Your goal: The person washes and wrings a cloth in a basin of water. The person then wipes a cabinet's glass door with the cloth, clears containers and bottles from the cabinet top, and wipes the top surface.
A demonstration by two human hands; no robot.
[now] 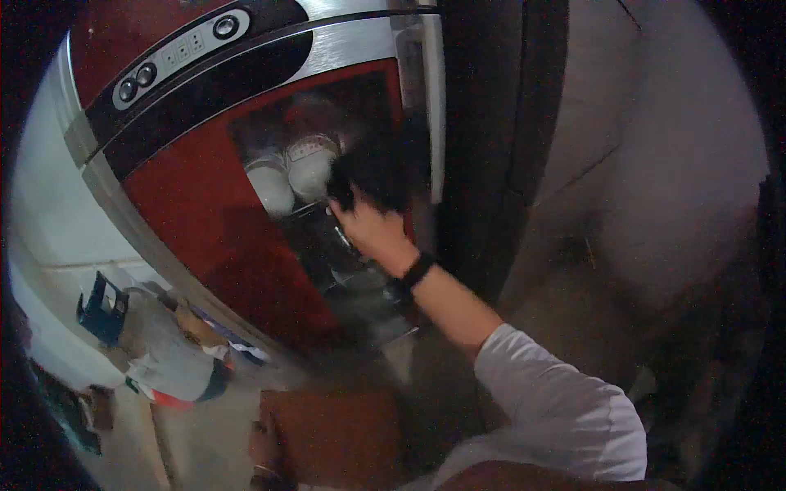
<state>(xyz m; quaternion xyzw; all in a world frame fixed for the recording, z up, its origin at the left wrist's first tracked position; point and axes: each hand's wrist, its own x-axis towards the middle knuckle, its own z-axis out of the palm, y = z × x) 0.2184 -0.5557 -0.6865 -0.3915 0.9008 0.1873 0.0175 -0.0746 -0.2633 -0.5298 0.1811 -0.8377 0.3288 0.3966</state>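
Note:
My right hand (372, 231), with a black band on its wrist, reaches up to the dark glass window (315, 237) of a red cabinet door (205, 213). Its fingers are closed on a soft-looking black cloth (381, 172), which lies against the right part of the window. Two white rounded bowls (311, 173) show behind the glass, just left of these fingers. Low in the picture, my left hand (264, 446) is dim and blurred beside a reddish-brown flat panel (336, 434). Its fingers cannot be made out.
A control strip with knobs (182, 59) runs along the cabinet's top. To the left, a whitish bag or container (172, 352) and a dark blue piece (104, 307) stand by the cabinet's side. A dark upright edge (483, 139) rises on the right, beside a grey wall (598, 98).

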